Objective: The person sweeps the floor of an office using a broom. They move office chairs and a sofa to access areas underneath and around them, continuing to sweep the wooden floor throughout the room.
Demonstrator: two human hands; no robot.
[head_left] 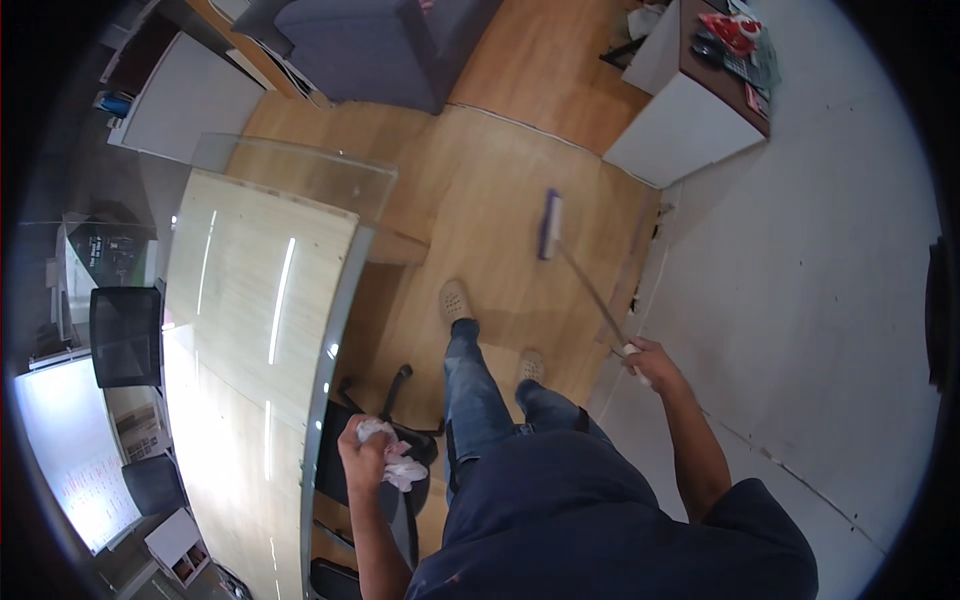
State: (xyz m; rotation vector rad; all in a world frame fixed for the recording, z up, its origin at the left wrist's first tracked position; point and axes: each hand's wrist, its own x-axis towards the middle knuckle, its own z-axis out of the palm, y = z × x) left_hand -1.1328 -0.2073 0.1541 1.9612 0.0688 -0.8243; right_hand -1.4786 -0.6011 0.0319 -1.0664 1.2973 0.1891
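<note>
My right hand (655,364) is closed round the pale grip of a long-handled floor brush (590,285). Its head, white with purple bristles or edging and a little blurred, rests on or just over the wooden floor (490,185) ahead of my feet. My left hand (362,455), beside the table edge, is closed on a crumpled whitish, slightly pink plastic bag (403,468), which hangs partly out of the fist. Whether the bag holds anything cannot be made out.
A long glass-topped table (255,290) runs along my left, with a black office chair (420,480) close by. Ahead stands a grey sofa (350,50). At front right is a white desk (685,130) with things on top. A white wall (800,290) borders my right.
</note>
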